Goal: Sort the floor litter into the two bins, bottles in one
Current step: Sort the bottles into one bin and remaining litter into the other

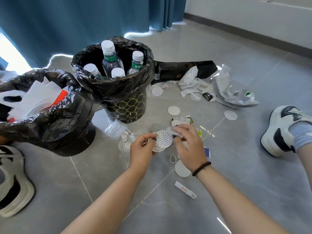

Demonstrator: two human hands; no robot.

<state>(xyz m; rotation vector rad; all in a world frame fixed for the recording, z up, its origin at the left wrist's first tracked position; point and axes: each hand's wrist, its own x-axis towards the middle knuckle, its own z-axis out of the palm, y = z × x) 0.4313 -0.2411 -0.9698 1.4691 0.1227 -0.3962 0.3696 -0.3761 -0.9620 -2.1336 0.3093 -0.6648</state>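
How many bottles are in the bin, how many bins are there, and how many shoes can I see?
Bottles in the patterned bin: 4
Bins: 2
Shoes: 2
Total: 8

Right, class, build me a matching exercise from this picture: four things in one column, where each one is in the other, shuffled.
Things:
1. bottles
2. round seal
3. bead bracelet
4. black box

Places:
A. flat on the floor behind the far bin
B. held between both hands
C. upright in the far bin
D. on the right wrist

Pairs: 1-C, 2-B, 3-D, 4-A
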